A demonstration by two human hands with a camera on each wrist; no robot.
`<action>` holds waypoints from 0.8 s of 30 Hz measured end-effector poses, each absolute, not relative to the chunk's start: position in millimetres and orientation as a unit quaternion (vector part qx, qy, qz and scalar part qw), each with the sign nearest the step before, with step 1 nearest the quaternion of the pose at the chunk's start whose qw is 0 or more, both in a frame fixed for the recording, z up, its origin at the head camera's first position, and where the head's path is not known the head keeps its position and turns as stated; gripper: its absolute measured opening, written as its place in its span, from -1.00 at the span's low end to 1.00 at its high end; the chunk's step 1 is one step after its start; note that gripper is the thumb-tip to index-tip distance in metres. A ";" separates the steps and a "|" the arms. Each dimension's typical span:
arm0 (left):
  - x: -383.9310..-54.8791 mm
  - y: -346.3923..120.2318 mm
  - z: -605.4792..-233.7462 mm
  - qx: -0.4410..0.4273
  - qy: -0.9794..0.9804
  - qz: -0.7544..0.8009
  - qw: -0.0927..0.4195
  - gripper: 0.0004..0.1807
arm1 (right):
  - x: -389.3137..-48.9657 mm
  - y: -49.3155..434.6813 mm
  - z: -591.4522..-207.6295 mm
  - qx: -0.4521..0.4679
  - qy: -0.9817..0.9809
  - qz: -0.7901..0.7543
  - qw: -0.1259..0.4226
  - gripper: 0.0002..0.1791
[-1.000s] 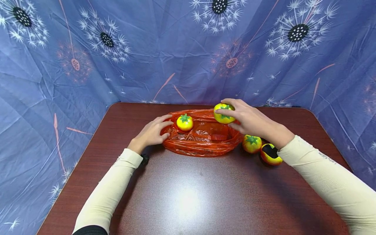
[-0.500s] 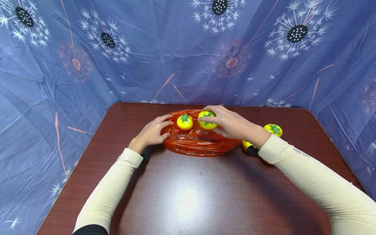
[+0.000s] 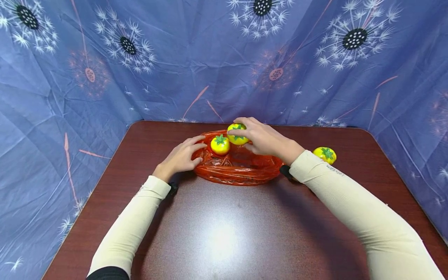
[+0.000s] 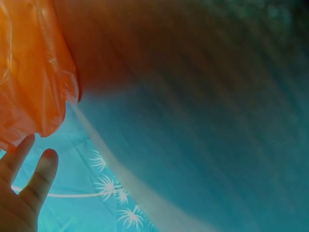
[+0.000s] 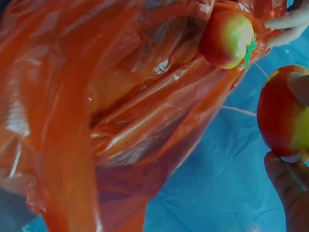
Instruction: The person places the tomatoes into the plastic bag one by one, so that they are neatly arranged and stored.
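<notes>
A red plastic bag point(image 3: 241, 177) lies spread with its mouth open. One yellow-and-red tomato point(image 3: 219, 146) with a green leafy top sits in its left part. My right hand point(image 3: 262, 136) grips a second tomato point(image 3: 238, 140) by its sides, over the bag's back part, just right of the first one. In the right wrist view this held tomato point(image 5: 280, 116) is clear of the bag. My left hand point(image 3: 180, 157) is at the bag's left edge, fingers spread and loosely bent; in the left wrist view a fingertip touches the bag point(image 4: 34, 72).
Another tomato point(image 3: 325, 153) lies on the brown table point(image 3: 168, 241), partly behind the right sleeve point(image 3: 336, 194). A dark wrist strap point(image 3: 286, 171) shows below the right wrist. A blue dandelion-print cloth point(image 3: 196, 58) hangs behind the table.
My right hand has carried its tomato leftwards over the bag, then slightly further back. The right forearm now covers the nearer tomatoes on the table. My left hand stays in place.
</notes>
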State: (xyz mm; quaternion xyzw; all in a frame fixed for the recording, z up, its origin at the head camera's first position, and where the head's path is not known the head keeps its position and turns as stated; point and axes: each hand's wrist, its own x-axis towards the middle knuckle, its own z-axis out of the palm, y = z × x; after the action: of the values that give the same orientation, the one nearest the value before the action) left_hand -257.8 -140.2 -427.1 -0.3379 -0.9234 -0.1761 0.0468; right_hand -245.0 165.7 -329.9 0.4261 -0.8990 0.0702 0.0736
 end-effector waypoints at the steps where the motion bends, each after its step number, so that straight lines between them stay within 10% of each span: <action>1: -257.8 -140.3 -427.0 -0.338 -0.923 -0.176 0.047 -0.45 | -247.0 165.1 -330.5 0.420 -0.902 0.072 0.069 -0.32; 24: -260.5 -139.8 -421.8 -0.349 -0.920 -0.170 0.049 -0.46 | -279.2 159.6 -338.9 0.368 -0.928 0.056 0.014 -0.33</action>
State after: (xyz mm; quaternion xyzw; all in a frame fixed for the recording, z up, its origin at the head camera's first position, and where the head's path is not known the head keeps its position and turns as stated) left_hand -260.5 -139.8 -421.8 -0.3494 -0.9202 -0.1695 0.0486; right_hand -279.2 159.6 -338.9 0.3682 -0.9279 0.0560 0.0142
